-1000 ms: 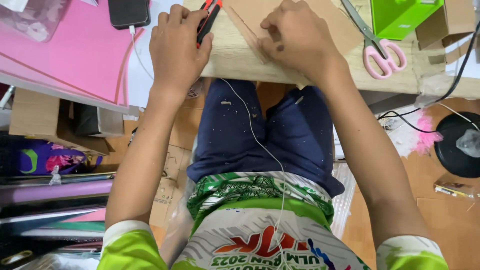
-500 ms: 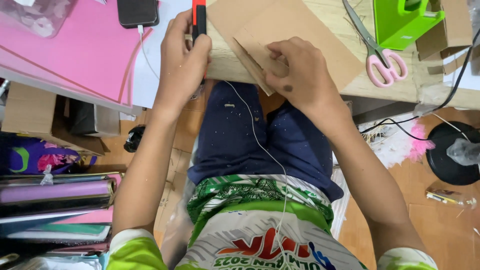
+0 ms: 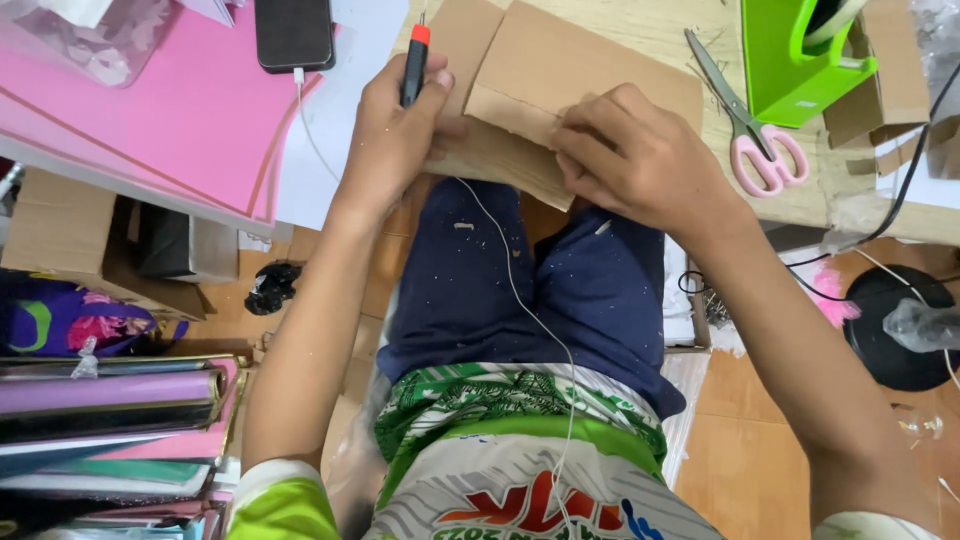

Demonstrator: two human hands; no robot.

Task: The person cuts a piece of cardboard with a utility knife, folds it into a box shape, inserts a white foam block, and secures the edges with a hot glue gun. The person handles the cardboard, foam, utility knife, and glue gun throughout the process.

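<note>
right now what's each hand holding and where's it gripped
Left hand grips a black and red craft knife around its handle. Right hand presses on the cardboard piece near its lower edge.

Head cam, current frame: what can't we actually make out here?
1. Tip of the black-and-red-handled cutting tool in the left hand: cut off by the top edge.
2. Right hand fingertips: curled against the brown cardboard sheet, contact hidden.
3. Black phone: top cropped by the frame.
4. Bright green plastic tape dispenser: upper part out of view.
5. Pink-handled scissors: blade tips too small to judge.
</note>
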